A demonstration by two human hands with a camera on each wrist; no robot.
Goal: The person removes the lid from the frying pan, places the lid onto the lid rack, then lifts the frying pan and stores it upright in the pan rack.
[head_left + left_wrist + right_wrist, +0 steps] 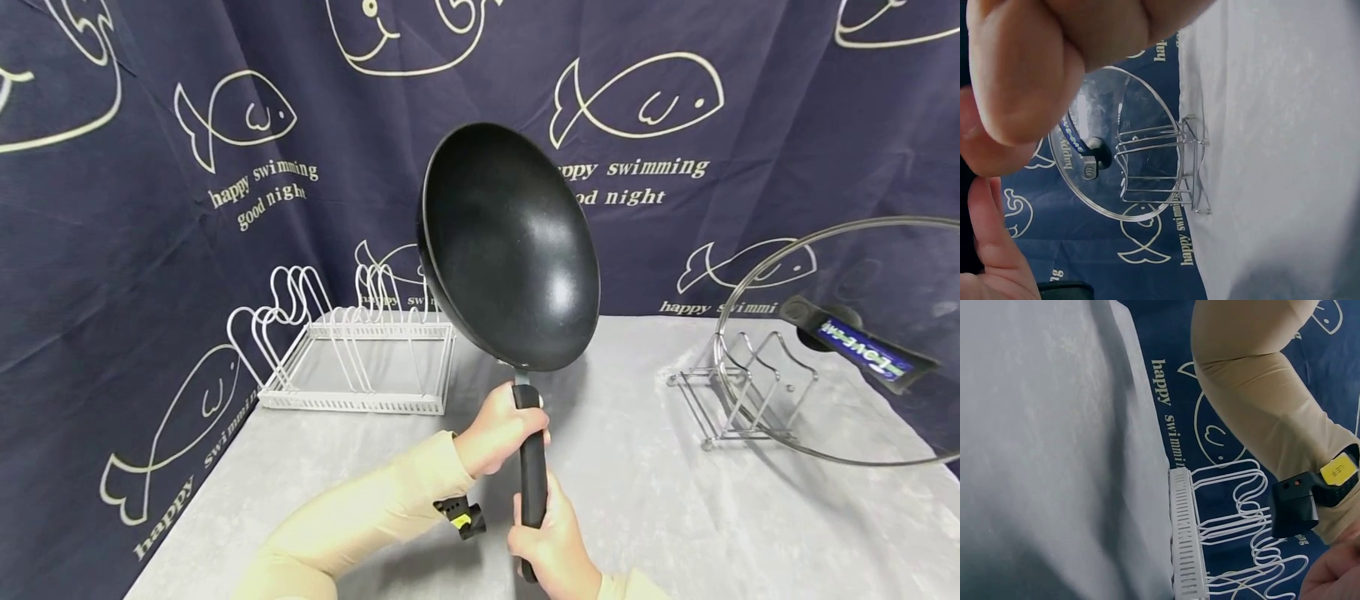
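A black wok is held up above the table, its dark inside facing me and its bowl leaning to the upper left. My left hand grips the black handle just below the bowl. Lower down, near the handle's end, my right hand wraps the same handle. In the left wrist view the fingers of the left hand fill the upper left corner. The right wrist view takes in the left sleeve and only a bit of a hand at the lower right edge.
A white dish rack with wire dividers stands at the back left. On the right, a glass lid with a dark labelled handle stands upright in a small metal wire rack. Behind the grey table hangs a blue fish-print curtain.
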